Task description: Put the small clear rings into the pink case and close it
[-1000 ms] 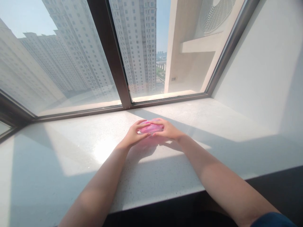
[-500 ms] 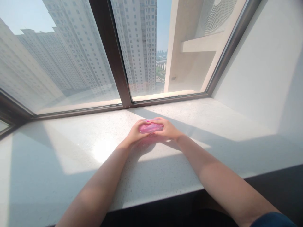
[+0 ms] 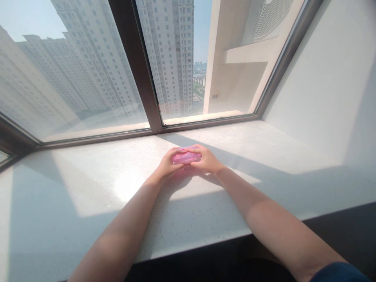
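Both hands grip a small pink see-through box [image 3: 186, 157] with rounded edges, over the middle of the pale windowsill. Around its left end my left hand [image 3: 169, 162] is closed, fingers along the top and thumb along the near lower side. At the right end my right hand [image 3: 207, 158] is closed on it in the same way. The fingertips come close together at the top. What the box contains cannot be made out, and its underside is hidden. A pink tinted shadow falls on the sill just below it.
The speckled white windowsill [image 3: 199, 219] ends at a front edge above a dark area. Behind it stands a window with a dark brown frame [image 3: 143, 70]. A white wall [image 3: 320, 86] closes the right side. Bright sun glare lies on the sill at left.
The whole view has shifted very slightly. Both hands keep their hold on the pink box, with hardly any movement.
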{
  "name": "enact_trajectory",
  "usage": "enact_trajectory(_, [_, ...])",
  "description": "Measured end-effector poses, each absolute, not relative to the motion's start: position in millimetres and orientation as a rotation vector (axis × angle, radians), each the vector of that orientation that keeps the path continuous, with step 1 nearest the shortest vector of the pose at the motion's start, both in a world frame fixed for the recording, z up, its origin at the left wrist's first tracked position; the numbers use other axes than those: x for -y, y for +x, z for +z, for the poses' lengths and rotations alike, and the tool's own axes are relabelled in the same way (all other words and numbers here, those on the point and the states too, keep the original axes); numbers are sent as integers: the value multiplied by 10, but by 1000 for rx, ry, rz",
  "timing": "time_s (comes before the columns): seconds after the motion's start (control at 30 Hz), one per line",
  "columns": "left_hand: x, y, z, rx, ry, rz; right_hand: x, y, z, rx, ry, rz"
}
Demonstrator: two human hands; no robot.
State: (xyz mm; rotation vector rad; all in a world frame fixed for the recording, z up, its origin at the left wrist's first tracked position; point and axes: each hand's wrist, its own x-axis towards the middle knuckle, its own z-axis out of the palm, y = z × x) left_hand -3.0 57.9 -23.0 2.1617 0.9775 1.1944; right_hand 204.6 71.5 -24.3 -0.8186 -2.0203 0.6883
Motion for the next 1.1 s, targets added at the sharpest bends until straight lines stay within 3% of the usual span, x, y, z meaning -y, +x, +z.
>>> enact_trajectory(0.6, [-539, -70, -178, -1007, 2184, 1132, -779, 2173, -198, 2118, -769, 775])
enact_trajectory(1.1, [-585, -71, -221, -1059, 2281, 1166, -806, 2077, -255, 2123, -767, 500])
